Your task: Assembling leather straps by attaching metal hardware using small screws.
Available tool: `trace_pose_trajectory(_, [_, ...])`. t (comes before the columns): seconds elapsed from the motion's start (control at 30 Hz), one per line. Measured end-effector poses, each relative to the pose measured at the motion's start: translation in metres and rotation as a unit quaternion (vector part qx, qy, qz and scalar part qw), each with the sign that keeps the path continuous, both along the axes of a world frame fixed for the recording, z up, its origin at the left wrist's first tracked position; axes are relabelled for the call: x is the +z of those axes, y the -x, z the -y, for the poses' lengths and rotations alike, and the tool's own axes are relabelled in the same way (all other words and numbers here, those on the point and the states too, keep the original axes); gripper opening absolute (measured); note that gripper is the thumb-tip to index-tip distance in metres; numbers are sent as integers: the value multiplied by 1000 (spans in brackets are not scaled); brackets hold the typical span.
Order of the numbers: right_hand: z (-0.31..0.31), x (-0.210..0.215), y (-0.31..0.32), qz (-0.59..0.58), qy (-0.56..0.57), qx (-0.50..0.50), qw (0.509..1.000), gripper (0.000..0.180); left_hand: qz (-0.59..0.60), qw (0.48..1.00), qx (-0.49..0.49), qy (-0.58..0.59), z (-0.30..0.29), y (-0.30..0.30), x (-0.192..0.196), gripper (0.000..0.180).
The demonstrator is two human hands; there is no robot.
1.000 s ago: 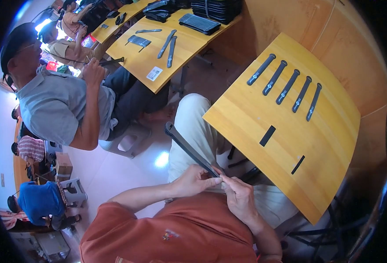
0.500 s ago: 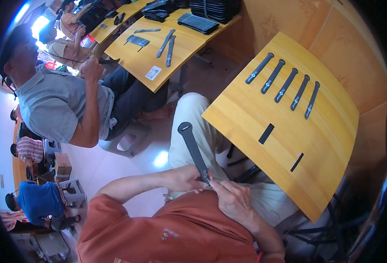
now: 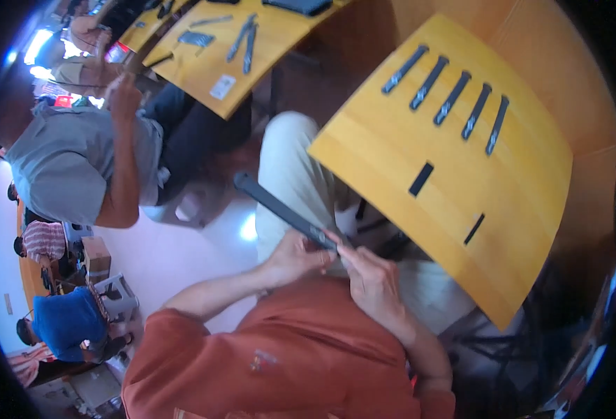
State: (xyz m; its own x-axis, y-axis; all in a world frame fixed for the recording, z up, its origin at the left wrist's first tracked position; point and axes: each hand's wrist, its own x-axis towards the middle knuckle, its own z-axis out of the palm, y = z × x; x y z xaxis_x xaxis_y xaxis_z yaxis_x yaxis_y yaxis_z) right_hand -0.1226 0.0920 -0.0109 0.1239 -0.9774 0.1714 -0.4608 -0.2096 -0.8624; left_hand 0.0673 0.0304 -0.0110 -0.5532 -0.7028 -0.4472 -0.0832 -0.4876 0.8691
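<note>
A long, flat dark bar (image 3: 280,207) juts up and to the left from my lap, over my light trousers. My left hand (image 3: 295,255) grips its near end from below. My right hand (image 3: 371,281) pinches the same end from the right, fingertips on the bar. On the yellow wooden table (image 3: 531,181) to my right lie several more dark bars (image 3: 452,98) in a row, and two short black pieces (image 3: 421,179) nearer to me.
A person in a grey shirt (image 3: 77,160) sits close on my left with one hand raised. Behind is a second yellow table (image 3: 217,63) with dark tools. Other people sit at far left, beside a small stool (image 3: 116,297).
The bar has swung from pointing almost straight up to leaning up-left again. Both hands kept hold of its near end. The view has shifted closer to the tables.
</note>
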Motion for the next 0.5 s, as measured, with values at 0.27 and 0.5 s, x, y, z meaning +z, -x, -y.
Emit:
trace_pose_trajectory(0.27, [6, -21, 3, 19, 29, -21, 999, 29, -26, 999, 27, -38, 9, 11, -1, 12])
trace_pose_trajectory(0.5, [-2, -35, 4, 30, 6, -36, 999, 32, -4, 1000, 11, -9, 0, 17, -7, 13])
